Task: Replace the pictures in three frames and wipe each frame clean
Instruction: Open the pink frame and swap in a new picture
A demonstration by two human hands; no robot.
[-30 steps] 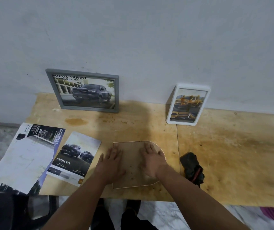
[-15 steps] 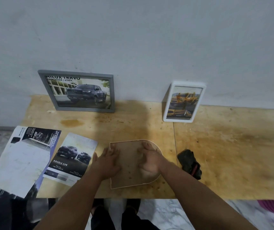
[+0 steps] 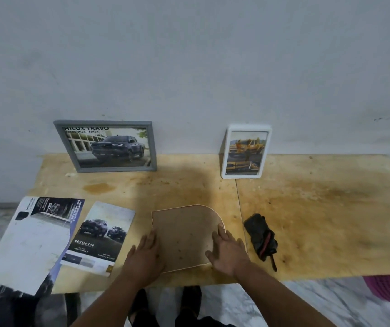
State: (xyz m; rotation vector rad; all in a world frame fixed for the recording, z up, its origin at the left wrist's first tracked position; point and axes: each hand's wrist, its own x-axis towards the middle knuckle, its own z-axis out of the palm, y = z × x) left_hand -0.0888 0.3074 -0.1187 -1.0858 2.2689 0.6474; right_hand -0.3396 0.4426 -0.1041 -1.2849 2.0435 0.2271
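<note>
Lying face down on the worktop (image 3: 319,208), the third frame (image 3: 184,237) was flanked by both hands: left hand (image 3: 145,256) and right hand (image 3: 228,252), fingers straight, resting at its edges, gripping nothing, likely to steady it. Two filled frames (image 3: 105,146) leaned against the wall; cloth (image 3: 260,237) lay just beside.

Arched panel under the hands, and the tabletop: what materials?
Arched panel: looks like hardboard or MDF, a frame back perhaps; matte, uniform brown, speckled, thin pale edge. Tabletop: apparently unfinished plywood; pale grain, brown stains, a seam between two sheets.
</note>
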